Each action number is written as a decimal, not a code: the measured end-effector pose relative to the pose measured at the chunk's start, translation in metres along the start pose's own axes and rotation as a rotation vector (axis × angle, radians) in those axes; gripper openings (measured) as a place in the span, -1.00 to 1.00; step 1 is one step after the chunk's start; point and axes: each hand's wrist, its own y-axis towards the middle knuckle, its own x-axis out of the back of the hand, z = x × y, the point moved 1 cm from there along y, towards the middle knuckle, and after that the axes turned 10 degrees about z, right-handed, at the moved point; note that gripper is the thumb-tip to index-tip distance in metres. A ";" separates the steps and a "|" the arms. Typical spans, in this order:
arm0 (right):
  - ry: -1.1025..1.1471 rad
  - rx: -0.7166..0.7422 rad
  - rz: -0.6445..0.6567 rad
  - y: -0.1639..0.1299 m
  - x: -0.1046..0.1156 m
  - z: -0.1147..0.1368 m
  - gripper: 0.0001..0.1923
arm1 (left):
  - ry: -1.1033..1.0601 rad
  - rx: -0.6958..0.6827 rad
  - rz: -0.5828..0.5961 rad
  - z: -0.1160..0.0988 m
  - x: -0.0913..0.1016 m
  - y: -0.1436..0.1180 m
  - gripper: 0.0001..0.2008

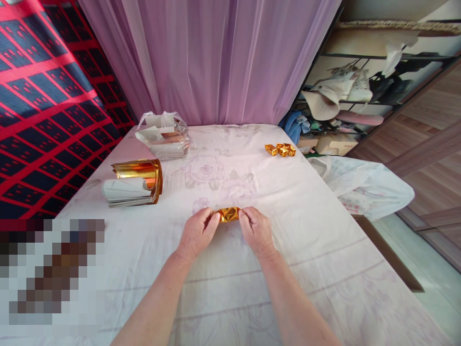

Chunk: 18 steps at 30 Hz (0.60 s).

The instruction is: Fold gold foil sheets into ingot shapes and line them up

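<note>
Pinching a folded gold foil piece point(229, 214) from both ends, low over the middle of the bed point(324, 250): left hand point(197, 234) with its grip closed on the left tip, right hand point(256, 230) with its grip closed on the right tip. Lying far right on the sheet, a small heap of finished gold pieces point(281, 149). Resting to the left, a curled stack of gold foil sheets point(135, 181); farther back, a clear plastic bag point(163, 135). Hanging behind, a pink curtain point(212, 57). Draped off the right edge, a white bag point(363, 185).
</note>
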 end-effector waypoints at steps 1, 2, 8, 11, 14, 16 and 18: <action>-0.014 -0.003 -0.023 0.000 0.000 -0.001 -0.65 | -0.008 0.000 -0.005 0.000 0.000 -0.001 -0.69; -0.025 -0.003 -0.043 0.000 0.000 -0.002 -0.65 | -0.016 0.002 -0.012 0.000 0.000 -0.001 -0.70; -0.054 0.077 -0.034 -0.002 -0.003 -0.010 -0.67 | -0.061 0.018 -0.108 0.007 -0.003 -0.001 -0.73; -0.048 0.094 -0.015 -0.003 -0.005 -0.012 -0.66 | -0.065 0.011 -0.159 0.012 -0.005 0.000 -0.76; -0.048 0.093 -0.009 -0.003 -0.006 -0.011 -0.65 | -0.063 0.014 -0.204 0.015 -0.007 0.001 -0.78; -0.051 0.082 -0.007 -0.003 -0.006 -0.010 -0.65 | -0.058 0.017 -0.225 0.016 -0.008 0.001 -0.79; -0.052 0.068 -0.001 -0.003 -0.007 -0.009 -0.63 | -0.051 0.018 -0.236 0.016 -0.008 0.000 -0.79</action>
